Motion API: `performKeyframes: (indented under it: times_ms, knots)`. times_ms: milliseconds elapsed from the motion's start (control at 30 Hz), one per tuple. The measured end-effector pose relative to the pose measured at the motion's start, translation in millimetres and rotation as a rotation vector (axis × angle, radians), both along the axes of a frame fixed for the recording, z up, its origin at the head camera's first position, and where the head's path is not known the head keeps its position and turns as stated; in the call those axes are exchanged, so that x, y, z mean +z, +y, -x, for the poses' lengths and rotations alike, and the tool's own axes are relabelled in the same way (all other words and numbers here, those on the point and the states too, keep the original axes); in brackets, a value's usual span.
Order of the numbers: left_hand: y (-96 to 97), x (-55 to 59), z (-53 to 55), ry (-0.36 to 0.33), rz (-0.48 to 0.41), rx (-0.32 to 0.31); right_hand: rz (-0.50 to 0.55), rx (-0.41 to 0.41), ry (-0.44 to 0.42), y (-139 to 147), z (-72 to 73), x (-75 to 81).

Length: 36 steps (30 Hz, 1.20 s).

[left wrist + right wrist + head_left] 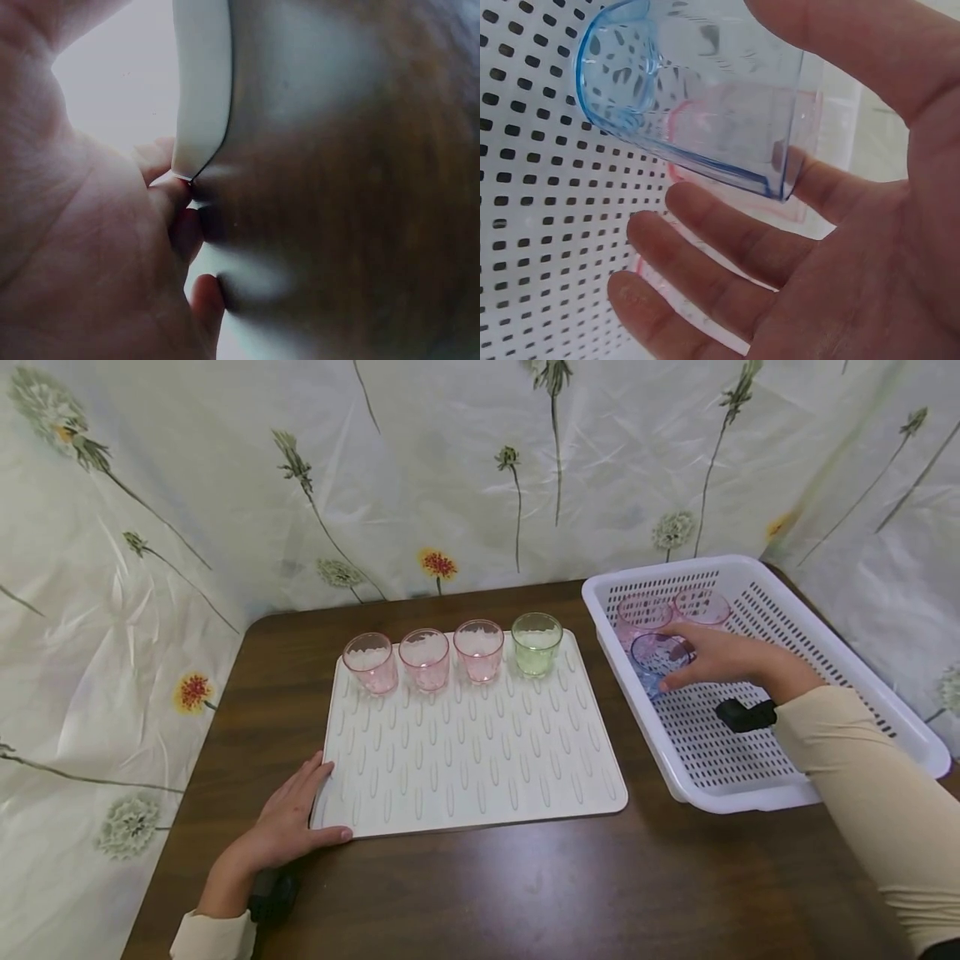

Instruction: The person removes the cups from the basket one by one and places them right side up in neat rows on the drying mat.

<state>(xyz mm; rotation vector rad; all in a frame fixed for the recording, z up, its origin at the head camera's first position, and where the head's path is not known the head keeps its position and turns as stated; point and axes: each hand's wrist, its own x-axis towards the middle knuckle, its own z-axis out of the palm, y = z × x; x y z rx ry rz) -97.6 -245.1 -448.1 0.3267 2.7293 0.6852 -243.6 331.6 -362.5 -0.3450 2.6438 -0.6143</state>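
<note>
My right hand (pixel 712 656) reaches into the white basket and pinches a blue glass (pixel 651 670) at its rim. Thumb and index finger are on opposite sides of the rim, while the other fingers (pixel 712 277) spread out beside the glass. Two pink glasses (pixel 703 605) stand behind it in the basket. On the left, my left hand (pixel 288 818) rests at the near left corner of a white ridged mat (pixel 480 768), thumb and fingertips along its edge. Three pink glasses (pixel 426 664) and a green glass (pixel 537 647) stand upright in a row along the mat's far side.
The perforated white basket (pixel 720 800) stands right of the mat on a dark wooden table (pixel 525 885). Its raised rim surrounds the glasses inside. A flowered cloth (pixel 450 468) hangs behind the table and along both sides.
</note>
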Motion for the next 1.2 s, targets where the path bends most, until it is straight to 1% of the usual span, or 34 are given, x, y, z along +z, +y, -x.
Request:
performKeyframes:
  times_ms: [167,400,600,700,967,1200]
  knots:
    - [-0.7,0.0,-0.5,0.005,-0.003,-0.002,0.035,-0.009,-0.016,2,3.2,-5.0]
    - [-1.6,-1.1,-1.1,0.014,-0.007,-0.002,0.046,-0.010,0.034,4,5.4,-10.4]
    - [-1.3,-1.4,-1.7,0.015,-0.005,0.000,0.040,-0.023,0.049,7,3.4,-10.4]
    - [-0.9,-1.2,-1.5,0.008,0.002,0.001,0.058,-0.021,0.050,9,2.0,-9.3]
    - [0.1,-1.5,0.1,-0.012,0.020,0.004,0.096,-0.018,0.045,15,-1.2,1.9]
    - [0.4,-1.9,0.8,-0.013,0.019,0.006,0.104,-0.044,0.091,18,-8.8,19.0]
